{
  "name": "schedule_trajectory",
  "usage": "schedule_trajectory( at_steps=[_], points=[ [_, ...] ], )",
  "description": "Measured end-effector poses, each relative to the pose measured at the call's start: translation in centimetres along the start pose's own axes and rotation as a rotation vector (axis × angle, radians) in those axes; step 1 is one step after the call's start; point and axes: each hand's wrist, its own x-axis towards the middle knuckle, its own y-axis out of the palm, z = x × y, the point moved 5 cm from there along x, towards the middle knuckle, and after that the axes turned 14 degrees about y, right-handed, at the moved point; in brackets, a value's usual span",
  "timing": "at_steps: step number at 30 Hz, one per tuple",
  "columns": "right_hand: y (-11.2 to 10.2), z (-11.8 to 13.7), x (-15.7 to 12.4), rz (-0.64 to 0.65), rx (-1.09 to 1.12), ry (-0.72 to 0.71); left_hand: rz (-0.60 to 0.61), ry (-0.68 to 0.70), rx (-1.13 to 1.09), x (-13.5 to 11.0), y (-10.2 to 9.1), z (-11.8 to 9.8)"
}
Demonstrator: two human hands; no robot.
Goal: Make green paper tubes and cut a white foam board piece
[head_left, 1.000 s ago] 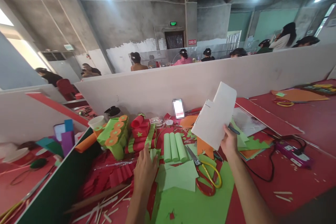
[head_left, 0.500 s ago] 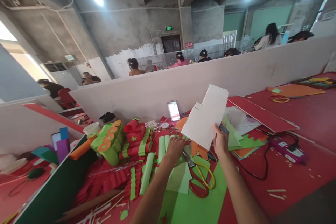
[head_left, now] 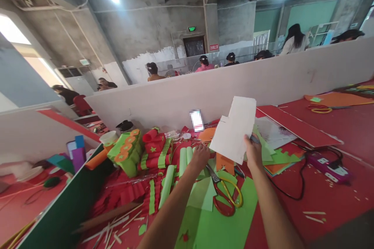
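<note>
Since a second ago my left arm has pushed forward from the near paper scraps to the far end of the rolls, and one roll now lies slanted off to the left; the raised card has hardly shifted.

Biggest first: the red table (head_left: 336, 202) runs up to a pale partition (head_left: 292, 81). A large green sheet (head_left: 224, 229) lies flat at the near edge, between my forearms. Above it the white card (head_left: 233, 132) is held up off the table, tilted, with a notch cut into its upper left. Green paper rolls (head_left: 184, 157) lie side by side just left of centre, and the scissors (head_left: 224, 194) rest on the green sheet, blades pointing away from me.

My right hand (head_left: 253, 151) pinches the card's lower right corner — thumb in front, fingers behind. My left hand (head_left: 200, 156) is palm down, fingers curled at the far end of the rolls; whether it grips anything I cannot tell.

I judge this a sorting-and-fetching step. Any pick on the left calls for a clear view of those fingertips — and a steady card.
</note>
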Motion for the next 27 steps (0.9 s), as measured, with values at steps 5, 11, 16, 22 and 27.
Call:
schedule_trajectory(
  at_steps=[5, 11, 16, 22, 27],
  points=[
    [-1.3, 0.0, 1.0, -0.028, -0.233, -0.058, -0.09, 0.007, -0.065, -0.9, -2.3, -0.6],
    [-1.0, -0.3, 0.7, 0.035, -0.483, -0.125, -0.255, -0.092, -0.211, -6.4, -6.8, 0.8],
    [-1.4, 0.1, 0.3, 0.015, -0.628, -0.155, -0.306, -0.37, -0.253, -14.9, -7.5, 2.3],
    [-1.1, 2.1, -0.9, -0.041, -0.634, -0.229, -0.113, -0.67, -0.318, -19.6, -3.5, 2.0],
    [2.9, 3.1, -4.2, 0.249, -0.418, -0.174, -0.168, -0.716, -0.371, -20.3, -2.7, 2.4]
  ],
)
